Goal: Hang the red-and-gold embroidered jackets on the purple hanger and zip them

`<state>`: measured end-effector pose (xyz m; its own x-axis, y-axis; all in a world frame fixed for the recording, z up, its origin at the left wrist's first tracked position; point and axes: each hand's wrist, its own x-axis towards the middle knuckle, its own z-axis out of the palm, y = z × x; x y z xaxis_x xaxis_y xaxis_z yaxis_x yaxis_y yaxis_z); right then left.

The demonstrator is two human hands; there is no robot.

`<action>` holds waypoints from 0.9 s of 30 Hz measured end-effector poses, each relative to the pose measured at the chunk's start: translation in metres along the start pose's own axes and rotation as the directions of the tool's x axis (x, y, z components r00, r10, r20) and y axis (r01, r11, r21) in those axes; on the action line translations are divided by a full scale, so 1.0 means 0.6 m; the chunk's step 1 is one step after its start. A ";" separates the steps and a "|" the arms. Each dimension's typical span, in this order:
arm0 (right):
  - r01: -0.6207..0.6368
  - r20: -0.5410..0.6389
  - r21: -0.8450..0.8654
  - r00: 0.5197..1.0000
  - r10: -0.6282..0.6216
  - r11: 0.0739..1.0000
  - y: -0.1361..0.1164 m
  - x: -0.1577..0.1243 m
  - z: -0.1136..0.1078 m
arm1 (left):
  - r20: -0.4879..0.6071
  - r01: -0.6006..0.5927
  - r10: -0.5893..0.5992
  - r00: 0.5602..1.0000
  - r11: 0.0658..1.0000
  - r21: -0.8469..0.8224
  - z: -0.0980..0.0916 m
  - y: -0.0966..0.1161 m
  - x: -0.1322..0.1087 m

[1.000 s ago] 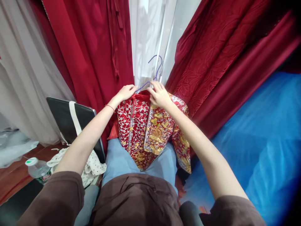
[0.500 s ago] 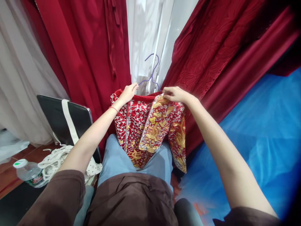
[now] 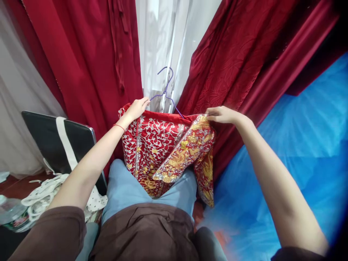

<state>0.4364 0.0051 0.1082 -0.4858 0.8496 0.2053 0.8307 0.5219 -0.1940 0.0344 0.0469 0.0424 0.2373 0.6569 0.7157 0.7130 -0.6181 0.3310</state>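
Note:
A red jacket [image 3: 160, 145] with silver and gold embroidery lies spread over my lap. My left hand [image 3: 138, 108] is closed at its left shoulder, beside the left arm of the purple wire hanger [image 3: 166, 90]. The hanger's hook points up, and its lower part is inside the jacket's neckline. My right hand [image 3: 221, 114] pinches the embroidered front edge at the upper right, fingers and thumb pressed together. The front panel slants down from there toward the middle. One sleeve [image 3: 208, 174] hangs over my right knee.
Red garments [image 3: 92, 47] hang on the left and more red cloth [image 3: 231, 54] on the right, with white drapery [image 3: 154, 40] between. Blue tulle [image 3: 272, 163] spreads at the right. A black-backed chair [image 3: 51, 139], a white dotted cloth bag [image 3: 43, 192] and a plastic bottle [image 3: 13, 214] are at the left.
My right hand has moved right along with the jacket's front edge, away from the hanger, stretching the neckline wider. The left hand keeps its grip. The view has shifted a little to the right.

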 end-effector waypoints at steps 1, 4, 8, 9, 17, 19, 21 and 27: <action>-0.003 0.002 -0.001 1.000 0.003 1.000 0.001 -0.004 -0.004 | -0.001 0.006 -0.006 1.000 1.000 0.015 0.001 -0.001 0.001; 0.015 0.024 0.084 1.000 -0.017 0.996 -0.004 -0.026 -0.013 | -0.012 0.029 -0.028 1.000 0.997 0.070 0.004 -0.003 0.002; 0.012 -0.153 0.244 0.988 0.027 0.970 -0.003 -0.068 -0.010 | -0.023 0.040 -0.037 0.999 0.988 0.149 0.004 -0.010 0.004; 0.008 -0.224 0.270 0.973 0.055 0.963 0.000 -0.077 -0.007 | -0.019 0.036 -0.033 0.999 0.985 0.167 0.003 -0.012 0.004; 0.031 -0.354 0.368 0.929 0.110 0.929 -0.012 -0.063 0.043 | -0.014 0.096 -0.096 0.995 0.947 0.306 0.016 0.008 0.004; 0.084 -0.237 0.386 0.972 0.010 0.919 -0.026 -0.050 0.060 | -0.039 0.146 -0.142 0.989 0.921 0.361 0.025 0.022 -0.003; 0.133 -0.162 0.421 0.984 -0.070 0.897 -0.039 -0.041 0.074 | -0.085 0.177 -0.156 0.984 0.901 0.396 0.035 0.038 -0.012; 0.146 0.004 0.528 0.985 -0.174 0.837 -0.076 -0.040 0.084 | -0.040 -0.260 0.287 0.957 0.912 0.316 0.070 0.114 -0.042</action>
<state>0.3965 -0.0354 0.0635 -0.6242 0.7461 0.2318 0.4809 0.6008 -0.6386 0.1048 0.0062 0.0216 0.4054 0.4341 0.8045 0.7974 -0.5983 -0.0790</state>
